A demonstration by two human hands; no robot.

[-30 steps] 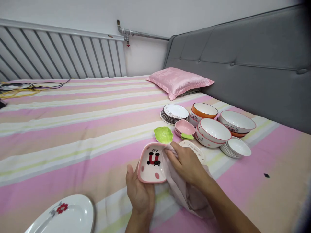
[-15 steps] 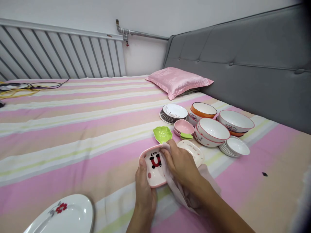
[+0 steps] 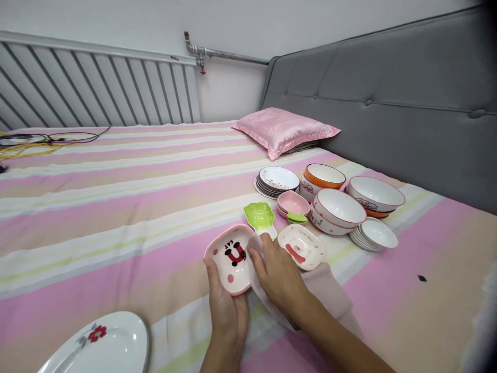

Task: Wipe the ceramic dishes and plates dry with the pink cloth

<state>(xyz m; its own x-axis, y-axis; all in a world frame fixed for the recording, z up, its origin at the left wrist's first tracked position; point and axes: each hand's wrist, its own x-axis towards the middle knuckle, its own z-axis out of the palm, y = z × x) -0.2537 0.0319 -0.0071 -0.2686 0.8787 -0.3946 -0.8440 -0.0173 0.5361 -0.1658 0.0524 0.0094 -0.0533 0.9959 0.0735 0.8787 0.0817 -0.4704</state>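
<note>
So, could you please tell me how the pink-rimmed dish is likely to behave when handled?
The pink-rimmed dish is probably stiff: its wall shows no bend in the left hand. Its glossy highlights suggest a smooth, possibly slippery surface. It looks like glazed ceramic, so it may chip or break if dropped.

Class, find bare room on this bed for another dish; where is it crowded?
Broad bare striped fabric bedsheet lies left of the green leaf-shaped dish, beyond the white glossy flower-printed plate. More lies right of the small white stacked round dishes. It is crowded beyond the right hand, around the cream bear-printed dish.
</note>
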